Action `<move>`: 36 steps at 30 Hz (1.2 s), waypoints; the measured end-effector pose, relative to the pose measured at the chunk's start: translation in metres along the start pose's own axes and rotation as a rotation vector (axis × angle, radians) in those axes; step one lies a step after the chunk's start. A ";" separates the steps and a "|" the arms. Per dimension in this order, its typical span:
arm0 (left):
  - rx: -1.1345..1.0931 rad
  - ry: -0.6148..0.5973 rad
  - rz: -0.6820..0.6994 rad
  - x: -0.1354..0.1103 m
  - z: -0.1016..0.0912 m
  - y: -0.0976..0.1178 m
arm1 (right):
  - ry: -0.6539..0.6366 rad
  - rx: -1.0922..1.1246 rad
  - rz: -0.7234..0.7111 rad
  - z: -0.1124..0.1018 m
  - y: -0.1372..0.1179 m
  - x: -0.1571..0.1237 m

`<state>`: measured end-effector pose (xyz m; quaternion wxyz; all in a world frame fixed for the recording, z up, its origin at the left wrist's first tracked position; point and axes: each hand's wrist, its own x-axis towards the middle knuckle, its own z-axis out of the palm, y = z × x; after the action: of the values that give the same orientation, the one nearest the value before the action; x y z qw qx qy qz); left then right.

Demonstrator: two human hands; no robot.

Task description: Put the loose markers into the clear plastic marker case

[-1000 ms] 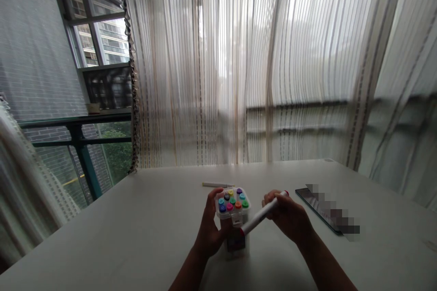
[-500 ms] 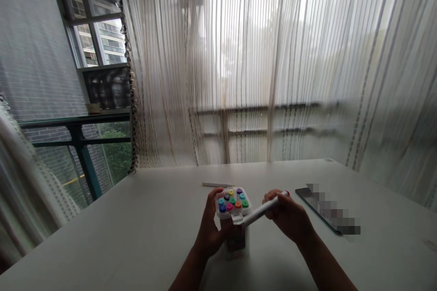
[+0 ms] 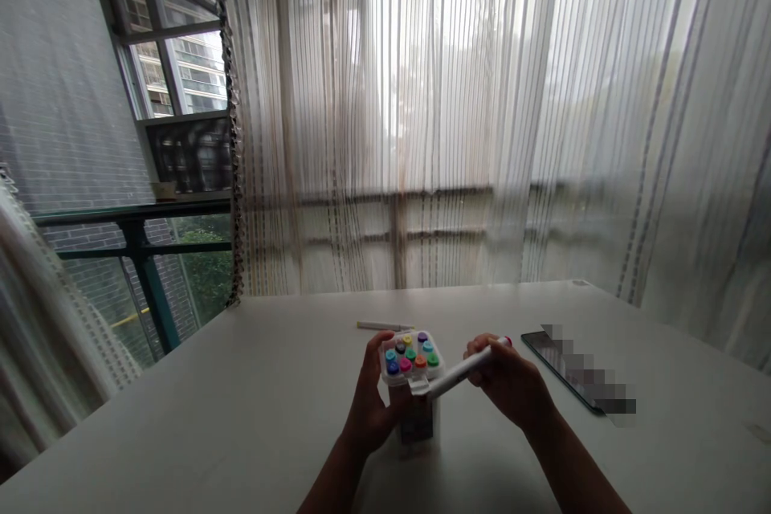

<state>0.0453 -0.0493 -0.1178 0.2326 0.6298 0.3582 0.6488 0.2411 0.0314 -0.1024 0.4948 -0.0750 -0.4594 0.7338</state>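
Note:
A clear plastic case point(image 3: 422, 426) stands upright on the white table, packed with several markers point(image 3: 410, 354) whose coloured ends face up. My left hand point(image 3: 372, 405) is wrapped round its left side, thumb across the front below the rim. In my right hand point(image 3: 506, 381) is a white marker point(image 3: 463, 370) with a pinkish-red end, gripped near that end. It slants down to the left, its other tip at the small white tab point(image 3: 420, 387) on the front of the case. Whether tip and tab touch, I cannot tell.
A white marker with a yellow end point(image 3: 377, 325) lies behind the case. Right of my right hand lies a phone point(image 3: 563, 372), partly blurred out. The white table point(image 3: 241, 409) reaches back to a sheer striped curtain point(image 3: 422, 136); a railing point(image 3: 138, 233) stands beyond its left edge.
Both hands, the case and the held marker stay practically where they were. The curtain's folds have shifted.

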 end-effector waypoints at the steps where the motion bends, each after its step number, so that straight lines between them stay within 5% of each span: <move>1: -0.004 0.001 0.000 0.000 0.000 0.000 | -0.001 0.004 0.000 -0.001 0.000 0.000; 36: 0.005 -0.009 -0.004 0.000 -0.001 -0.001 | 0.061 0.031 -0.004 0.001 -0.001 -0.001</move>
<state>0.0443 -0.0487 -0.1184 0.2338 0.6324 0.3600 0.6448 0.2417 0.0300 -0.1009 0.5112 -0.0887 -0.4330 0.7371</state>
